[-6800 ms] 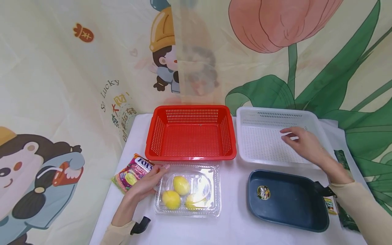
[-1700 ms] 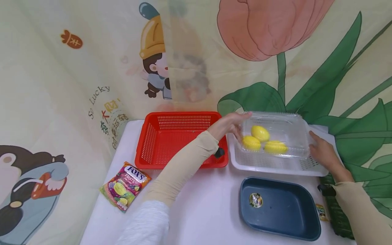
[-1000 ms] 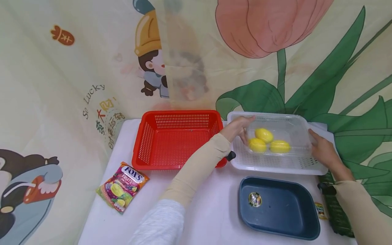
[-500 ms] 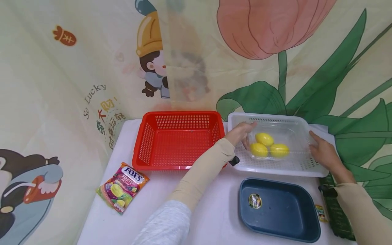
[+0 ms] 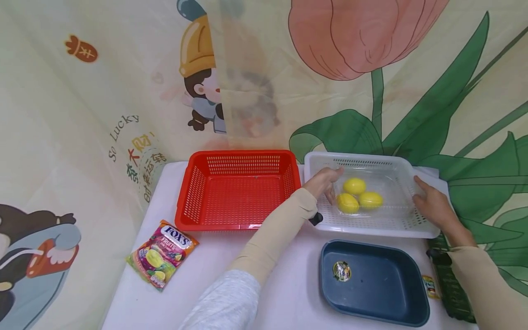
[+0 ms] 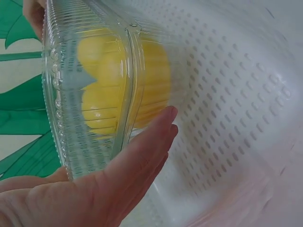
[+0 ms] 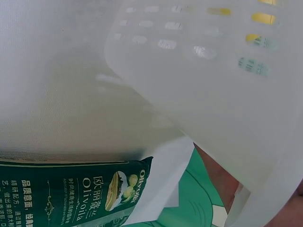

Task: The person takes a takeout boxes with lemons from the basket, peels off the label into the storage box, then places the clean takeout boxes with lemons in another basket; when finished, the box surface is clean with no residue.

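Observation:
A clear plastic clamshell box [image 5: 393, 183] with three lemons [image 5: 348, 203] inside sits low within the white basket [image 5: 330, 224]. My left hand [image 5: 323, 183] holds the box's left end. In the left wrist view, the fingers [image 6: 147, 146] lie along its side, while the thumb is on the other side. At the opposite end my right hand [image 5: 435, 206] pinches the box's edge, reaching over the basket's right rim. The right wrist view shows mostly the basket's outer wall [image 7: 189, 90]; only part of that hand appears behind the rim.
A red basket [image 5: 239, 227] stands left of the white one. In front are a dark blue tub [image 5: 379, 284] with a round sticker and, at left, a FOX'S candy bag [image 5: 165, 254]. A green Olivolia packet [image 7: 80, 194] and a small yellow packet [image 5: 430, 286] lie right.
Both hands have brought the box of lemons from the table's front left over to the white basket and lowered it inside. In the last half second it has barely moved.

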`<state>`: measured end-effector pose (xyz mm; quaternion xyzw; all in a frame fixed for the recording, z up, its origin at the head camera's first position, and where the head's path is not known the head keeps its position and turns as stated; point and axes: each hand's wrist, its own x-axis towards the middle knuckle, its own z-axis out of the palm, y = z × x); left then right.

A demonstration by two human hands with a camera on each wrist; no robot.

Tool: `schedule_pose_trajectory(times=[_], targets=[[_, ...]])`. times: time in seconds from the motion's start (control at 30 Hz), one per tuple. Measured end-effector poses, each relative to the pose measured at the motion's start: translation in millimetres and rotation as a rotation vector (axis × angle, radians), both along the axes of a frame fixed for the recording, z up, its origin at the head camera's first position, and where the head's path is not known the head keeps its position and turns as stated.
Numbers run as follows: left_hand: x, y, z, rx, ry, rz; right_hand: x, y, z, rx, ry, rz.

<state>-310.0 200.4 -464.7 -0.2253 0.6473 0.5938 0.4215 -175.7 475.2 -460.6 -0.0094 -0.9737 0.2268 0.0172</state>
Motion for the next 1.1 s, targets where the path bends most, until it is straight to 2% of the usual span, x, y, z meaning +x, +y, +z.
schedule_pose_trajectory(times=[0.03,0.07,0.13,0.2,0.27,0.33,0.37,0.43,0.57,0.63,0.67,0.8,0.87,0.9,0.93,1.03,1.1], targets=[[0.9,-1.0,3.4,-0.008,-0.009,0.000,0.0,-0.1,0.2,0.002,0.002,0.002],[-2.1,1.6,-2.3,-0.008,-0.003,-0.002,-0.2,-0.3,0.4,0.002,0.003,0.004],[0.7,1.9,3.4,-0.040,-0.008,-0.005,-1.1,-0.3,0.1,0.000,0.003,0.006],[-17.5,13.4,-21.2,-0.061,-0.039,-0.015,-1.8,-0.2,0.1,-0.007,-0.003,0.005],[-29.8,22.8,-44.0,-0.067,-0.035,-0.018,-2.3,-0.3,0.2,-0.013,-0.011,0.001],[-30.9,24.4,-46.3,-0.065,-0.054,-0.023,-2.1,-0.4,0.3,-0.014,-0.016,0.000],[-39.0,26.6,-56.2,-0.049,-0.080,-0.033,-1.9,-0.5,0.4,-0.014,-0.017,-0.002],[-38.3,27.1,-57.6,-0.044,-0.084,-0.039,-1.5,-0.8,0.4,-0.011,-0.015,-0.004],[-31.6,22.3,-45.6,-0.053,-0.116,-0.083,-0.7,-0.9,-0.2,-0.011,-0.007,-0.005],[-33.1,26.6,-54.2,-0.062,-0.081,-0.090,-0.7,-0.9,-0.4,-0.010,-0.007,-0.006],[-32.8,26.8,-54.1,-0.063,-0.086,-0.082,-0.8,-1.0,-0.4,-0.009,-0.006,-0.005],[-41.3,39.4,-79.1,-0.047,-0.028,-0.047,-0.6,-0.7,0.1,-0.006,-0.013,-0.005],[-39.2,36.0,-72.0,-0.026,-0.047,-0.034,-0.4,-1.0,0.8,-0.006,-0.017,-0.005],[-34.8,32.4,-63.7,-0.021,-0.043,-0.040,-0.4,-1.1,1.2,-0.008,-0.015,-0.004],[-29.3,27.3,-51.9,-0.019,-0.053,-0.039,-0.4,-1.4,1.7,-0.011,-0.015,-0.003],[-3.6,6.9,-5.0,-0.024,-0.062,-0.037,0.1,-1.6,2.7,-0.016,-0.020,0.002],[13.4,-2.8,20.4,-0.043,-0.040,-0.024,0.5,-1.8,2.9,-0.018,-0.024,0.003]])
